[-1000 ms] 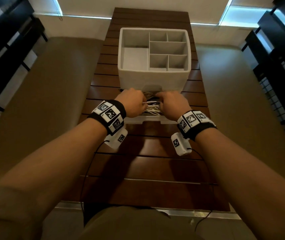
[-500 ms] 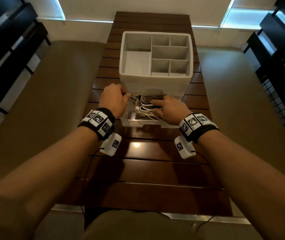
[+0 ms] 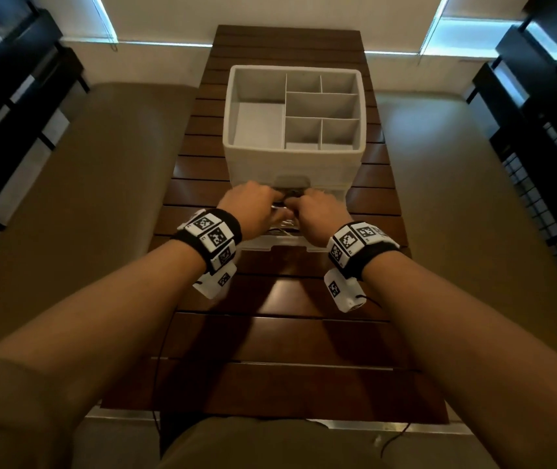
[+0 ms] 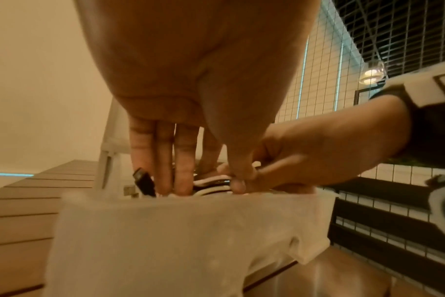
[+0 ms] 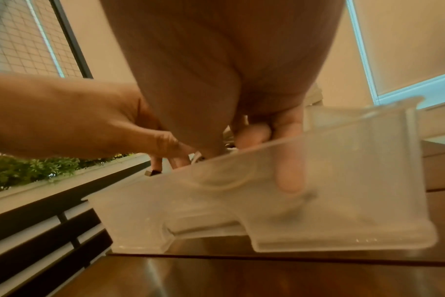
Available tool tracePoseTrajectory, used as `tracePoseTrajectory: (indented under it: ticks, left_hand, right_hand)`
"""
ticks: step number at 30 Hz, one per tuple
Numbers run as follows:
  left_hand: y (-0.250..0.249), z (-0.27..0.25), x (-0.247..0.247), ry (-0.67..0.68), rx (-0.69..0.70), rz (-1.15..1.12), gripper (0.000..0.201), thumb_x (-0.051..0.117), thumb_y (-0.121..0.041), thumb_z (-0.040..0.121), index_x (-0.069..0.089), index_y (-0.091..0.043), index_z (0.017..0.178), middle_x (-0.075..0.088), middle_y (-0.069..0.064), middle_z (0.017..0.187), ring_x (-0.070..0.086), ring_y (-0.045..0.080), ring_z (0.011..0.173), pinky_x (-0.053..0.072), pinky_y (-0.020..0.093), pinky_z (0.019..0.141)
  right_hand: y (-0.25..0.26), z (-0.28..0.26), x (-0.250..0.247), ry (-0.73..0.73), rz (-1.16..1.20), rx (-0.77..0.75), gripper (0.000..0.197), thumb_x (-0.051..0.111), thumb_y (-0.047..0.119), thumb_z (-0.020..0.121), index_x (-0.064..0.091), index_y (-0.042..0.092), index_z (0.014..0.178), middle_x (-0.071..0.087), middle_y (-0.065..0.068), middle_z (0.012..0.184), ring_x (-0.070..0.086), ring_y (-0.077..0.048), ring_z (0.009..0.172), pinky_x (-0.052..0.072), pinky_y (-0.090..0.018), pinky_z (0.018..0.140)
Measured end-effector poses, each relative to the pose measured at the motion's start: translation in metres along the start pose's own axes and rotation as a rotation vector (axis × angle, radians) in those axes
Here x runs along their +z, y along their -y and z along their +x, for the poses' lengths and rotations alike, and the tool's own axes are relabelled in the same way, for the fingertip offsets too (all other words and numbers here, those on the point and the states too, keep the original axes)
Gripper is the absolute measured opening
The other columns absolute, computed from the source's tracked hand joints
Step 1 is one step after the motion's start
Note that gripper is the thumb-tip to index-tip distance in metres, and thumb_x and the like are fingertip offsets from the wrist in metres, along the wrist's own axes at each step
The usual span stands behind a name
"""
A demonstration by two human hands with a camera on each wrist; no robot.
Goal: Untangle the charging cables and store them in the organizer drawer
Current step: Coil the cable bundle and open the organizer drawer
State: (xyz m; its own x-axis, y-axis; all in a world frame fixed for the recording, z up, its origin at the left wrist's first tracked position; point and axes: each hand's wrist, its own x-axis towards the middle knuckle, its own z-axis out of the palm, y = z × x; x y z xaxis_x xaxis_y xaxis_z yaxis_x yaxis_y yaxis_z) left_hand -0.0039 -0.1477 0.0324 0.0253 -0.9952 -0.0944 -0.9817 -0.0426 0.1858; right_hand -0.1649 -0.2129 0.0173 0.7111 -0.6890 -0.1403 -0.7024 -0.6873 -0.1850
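The white organizer stands mid-table with its translucent drawer pulled out toward me. The white and black cables lie bundled inside the drawer, mostly hidden under my hands. My left hand reaches down into the drawer, its straight fingers pressing on the bundle beside a black USB plug. My right hand is close beside it, fingers down in the drawer; one finger shows through the drawer wall. A sliver of cable shows between the two hands.
The organizer's top tray has several empty compartments. It sits on a narrow dark slatted wooden table, with tan cushioned benches on both sides. Black shelving lines the right side.
My left hand has moved from the drawer's left edge back onto the cables. My right hand has drawn in next to it. Both now cover the bundle in the drawer.
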Motion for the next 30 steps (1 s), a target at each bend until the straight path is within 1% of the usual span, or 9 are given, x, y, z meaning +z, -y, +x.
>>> tracePoseTrajectory:
  ticks: [2,4,9,14,17,20,23,27,30]
  left_hand:
    - [0.000,0.000,-0.007,0.032,-0.018,0.062,0.032,0.065,-0.056,0.094,0.077,-0.030,0.110,0.074,0.009,0.099,0.069,0.033,0.092,0.055,0.038,0.074]
    - [0.001,-0.004,-0.007,-0.022,-0.037,0.055,0.026,0.072,-0.044,0.094,0.077,-0.021,0.105,0.071,0.012,0.098,0.068,0.035,0.093,0.053,0.039,0.075]
    - [0.005,-0.024,0.010,-0.207,-0.074,-0.094,0.014,0.074,-0.019,0.093,0.068,-0.010,0.102,0.058,0.013,0.106,0.063,0.036,0.085,0.054,0.044,0.073]
    - [-0.007,-0.019,0.009,-0.054,-0.054,-0.052,0.034,0.064,-0.040,0.100,0.074,-0.008,0.102,0.061,0.014,0.107,0.063,0.033,0.091,0.048,0.040,0.076]
    - [0.001,-0.014,0.003,0.022,-0.021,-0.054,0.030,0.069,-0.039,0.098,0.076,-0.010,0.096,0.065,0.013,0.099,0.066,0.034,0.089,0.048,0.038,0.072]
    - [0.005,-0.013,0.002,-0.014,-0.008,-0.058,0.024,0.078,-0.034,0.091,0.072,-0.012,0.098,0.066,0.011,0.102,0.064,0.033,0.091,0.051,0.040,0.075]
    - [0.008,-0.015,0.006,-0.120,0.033,-0.106,0.026,0.081,-0.029,0.087,0.064,-0.012,0.097,0.064,0.010,0.100,0.061,0.032,0.089,0.050,0.042,0.075]
    - [0.016,-0.016,0.018,-0.098,0.098,-0.115,0.028,0.074,-0.042,0.093,0.073,-0.015,0.091,0.062,0.008,0.098,0.063,0.032,0.086,0.048,0.038,0.070]
    - [0.021,-0.024,0.017,-0.004,0.140,-0.148,0.046,0.064,-0.057,0.095,0.080,-0.014,0.102,0.060,0.012,0.111,0.059,0.031,0.098,0.054,0.044,0.082]
  right_hand:
    - [0.000,-0.003,-0.005,0.062,-0.004,-0.037,0.029,0.047,0.033,0.107,0.062,0.027,0.130,0.057,-0.012,0.111,0.060,-0.034,0.102,0.045,-0.041,0.080]
    - [-0.004,-0.005,-0.012,0.068,0.073,-0.070,0.025,0.048,0.020,0.104,0.065,0.018,0.123,0.060,-0.012,0.107,0.062,-0.035,0.104,0.043,-0.037,0.079]
    - [-0.030,-0.023,-0.011,-0.239,0.233,0.051,0.015,0.060,0.017,0.095,0.075,0.016,0.095,0.068,-0.008,0.096,0.065,-0.032,0.091,0.054,-0.043,0.081]
    - [-0.022,-0.020,0.003,-0.033,0.143,-0.047,0.021,0.056,0.016,0.100,0.073,0.005,0.097,0.062,-0.016,0.104,0.060,-0.034,0.091,0.043,-0.036,0.077]
    - [-0.021,-0.015,0.000,0.034,0.116,-0.050,0.018,0.058,0.009,0.097,0.073,0.005,0.089,0.058,-0.013,0.093,0.059,-0.032,0.086,0.035,-0.033,0.070]
    - [-0.023,-0.015,-0.006,-0.014,0.153,-0.022,0.019,0.064,0.018,0.095,0.072,0.012,0.079,0.056,-0.006,0.081,0.061,-0.030,0.080,0.037,-0.033,0.066]
    - [-0.021,-0.019,-0.006,-0.097,0.216,-0.039,0.022,0.073,0.035,0.093,0.068,0.013,0.092,0.060,-0.005,0.095,0.053,-0.019,0.084,0.038,-0.032,0.073]
    - [-0.016,-0.018,0.002,-0.065,0.105,-0.022,0.015,0.069,0.024,0.094,0.056,0.016,0.093,0.064,-0.012,0.100,0.062,-0.036,0.092,0.045,-0.038,0.069]
    - [-0.009,-0.012,0.000,-0.045,0.052,-0.010,0.010,0.060,0.024,0.097,0.061,0.014,0.096,0.064,-0.014,0.097,0.062,-0.039,0.093,0.040,-0.037,0.068]
